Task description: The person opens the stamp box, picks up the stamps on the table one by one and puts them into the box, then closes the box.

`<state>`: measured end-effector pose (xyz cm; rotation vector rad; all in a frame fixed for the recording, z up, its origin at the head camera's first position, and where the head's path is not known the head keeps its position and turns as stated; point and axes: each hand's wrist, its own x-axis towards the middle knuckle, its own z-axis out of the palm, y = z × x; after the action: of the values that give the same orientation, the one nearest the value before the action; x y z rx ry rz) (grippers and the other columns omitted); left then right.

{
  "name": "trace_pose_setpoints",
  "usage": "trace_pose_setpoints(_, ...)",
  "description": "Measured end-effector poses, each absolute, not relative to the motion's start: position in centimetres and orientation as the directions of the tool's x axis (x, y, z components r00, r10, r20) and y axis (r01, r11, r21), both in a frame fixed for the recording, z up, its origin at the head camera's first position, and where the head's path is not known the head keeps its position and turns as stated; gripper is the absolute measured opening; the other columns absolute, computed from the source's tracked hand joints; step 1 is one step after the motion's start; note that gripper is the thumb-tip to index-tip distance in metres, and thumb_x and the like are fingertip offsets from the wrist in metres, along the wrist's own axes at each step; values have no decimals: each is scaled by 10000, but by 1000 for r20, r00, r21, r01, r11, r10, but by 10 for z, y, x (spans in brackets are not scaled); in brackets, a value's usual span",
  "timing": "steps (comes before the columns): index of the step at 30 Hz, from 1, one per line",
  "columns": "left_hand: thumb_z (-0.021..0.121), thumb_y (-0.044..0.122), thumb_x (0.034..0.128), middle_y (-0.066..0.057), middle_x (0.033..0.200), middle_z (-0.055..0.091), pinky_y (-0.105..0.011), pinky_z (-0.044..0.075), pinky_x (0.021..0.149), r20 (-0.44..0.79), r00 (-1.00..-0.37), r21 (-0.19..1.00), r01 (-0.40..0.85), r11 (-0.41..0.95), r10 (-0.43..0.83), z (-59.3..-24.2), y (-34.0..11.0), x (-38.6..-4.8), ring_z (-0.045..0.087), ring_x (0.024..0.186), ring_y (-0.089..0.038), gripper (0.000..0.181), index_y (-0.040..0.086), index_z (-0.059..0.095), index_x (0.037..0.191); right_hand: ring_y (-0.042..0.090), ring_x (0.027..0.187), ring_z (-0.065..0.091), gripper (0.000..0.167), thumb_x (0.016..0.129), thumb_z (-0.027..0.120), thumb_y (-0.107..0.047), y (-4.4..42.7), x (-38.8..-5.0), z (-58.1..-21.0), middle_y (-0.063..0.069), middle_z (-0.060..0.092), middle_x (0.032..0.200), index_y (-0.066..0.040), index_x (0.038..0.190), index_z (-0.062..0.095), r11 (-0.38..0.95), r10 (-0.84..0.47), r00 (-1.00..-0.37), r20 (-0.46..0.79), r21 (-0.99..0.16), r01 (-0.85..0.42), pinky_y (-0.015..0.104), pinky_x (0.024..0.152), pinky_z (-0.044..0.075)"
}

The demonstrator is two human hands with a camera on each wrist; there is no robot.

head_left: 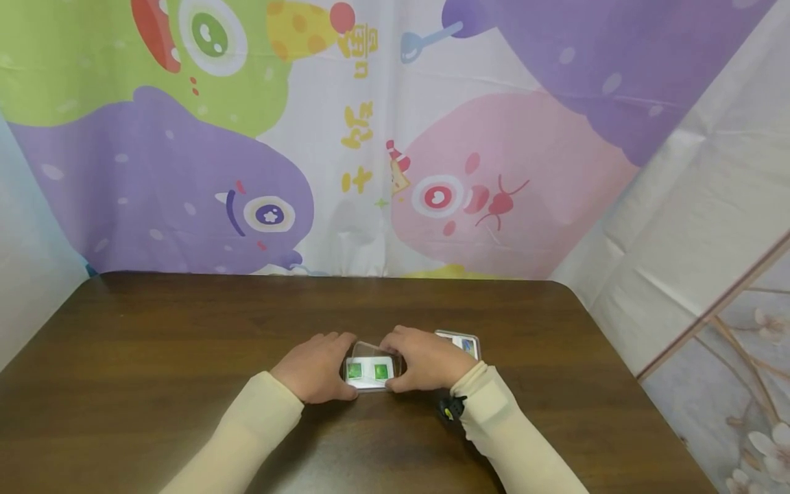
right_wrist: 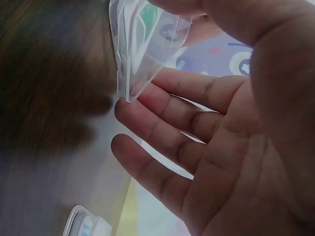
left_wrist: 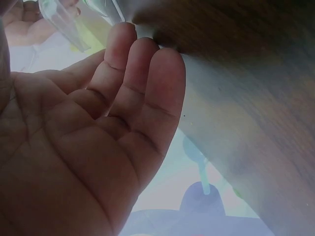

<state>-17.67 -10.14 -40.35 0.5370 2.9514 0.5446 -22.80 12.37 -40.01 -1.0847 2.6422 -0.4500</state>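
A small clear plastic case [head_left: 369, 383] lies between both hands on the table, a white insert with two green pictures inside. Its clear lid [head_left: 367, 350] appears raised at a slant above the far side. My left hand [head_left: 315, 368] holds the case's left side between thumb and fingers; the left wrist view shows fingertips [left_wrist: 121, 42] at its edge. On the right side, my right hand [head_left: 427, 360] grips the case and lid, thumb near and fingers far. In the right wrist view, the tilted clear plastic [right_wrist: 155, 44] sits between thumb and fingers.
A second clear case [head_left: 467, 344] with a picture card lies just beyond the right hand, partly hidden by it. The brown wooden table [head_left: 185, 329] ends at a cartoon-printed curtain [head_left: 345, 226]. A black device [head_left: 450, 408] is on the right wrist.
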Motion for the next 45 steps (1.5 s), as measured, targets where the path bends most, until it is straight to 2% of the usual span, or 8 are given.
trace_pose_setpoints(12, 934, 356, 714, -60, 1023, 641, -416, 502, 784, -34, -930, 348, 332, 877, 366, -404, -101, -177, 565, 876, -224, 711, 42, 630, 1275, 85, 860, 556, 538, 852, 825, -330, 121, -224, -398, -23, 596, 1121, -136, 1324, 655, 662, -736, -667, -113, -324, -676, 249, 748, 496)
trace_pose_setpoints(27, 926, 351, 727, -33, 969, 621, -401, 496, 759, -36, -927, 353, 338, 872, 373, -404, -103, -177, 547, 841, -205, 631, 62, 656, 1218, 90, 950, 548, 580, 857, 824, -306, 118, -222, -399, -12, 592, 1187, -142, 1377, 627, 660, -744, -656, -126, -291, -693, 252, 820, 503)
trace_pose_setpoints(45, 925, 345, 730, -22, 930, 605, -394, 495, 740, -33, -927, 359, 338, 870, 373, -403, -102, -177, 537, 817, -196, 534, 81, 659, 1110, 94, 973, 543, 543, 852, 829, -282, 119, -222, -400, -24, 594, 1189, -156, 1345, 639, 655, -748, -653, -120, -293, -696, 259, 843, 505)
